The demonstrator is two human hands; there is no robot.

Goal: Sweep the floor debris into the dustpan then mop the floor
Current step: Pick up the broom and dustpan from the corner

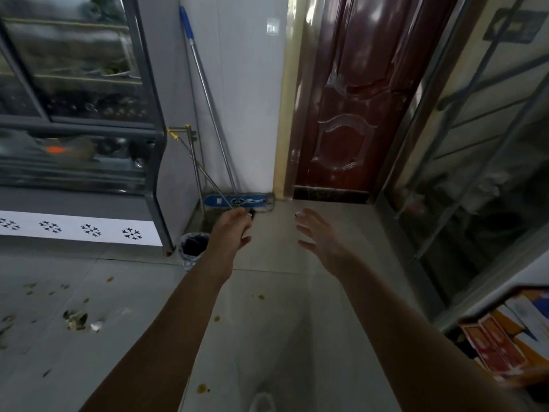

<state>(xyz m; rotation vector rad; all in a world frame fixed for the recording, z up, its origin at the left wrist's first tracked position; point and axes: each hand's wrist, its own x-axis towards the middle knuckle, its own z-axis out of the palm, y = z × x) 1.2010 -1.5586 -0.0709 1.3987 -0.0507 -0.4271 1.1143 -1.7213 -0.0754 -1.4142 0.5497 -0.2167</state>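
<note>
Blue mop head (237,200) near bin (193,248) — left hand (230,228) fingers grip metal rod (208,177); right hand (319,237) fingers spread.

The left hand (230,230) reaches toward the corner and grips the dark-tipped end of a thin metal rod (205,173), which slants up to a yellow fitting beside the glass display cabinet (74,99). The right hand (319,236) hovers beside it with fingers spread, holding nothing. Just beyond the hands a blue flat mop (237,200) leans against the white wall (243,99) next to a dark red door (350,114), a small lined bin (193,248) stands by the cabinet's corner, and debris (76,319) lies scattered on the tiled floor (267,322) to the left.
</note>
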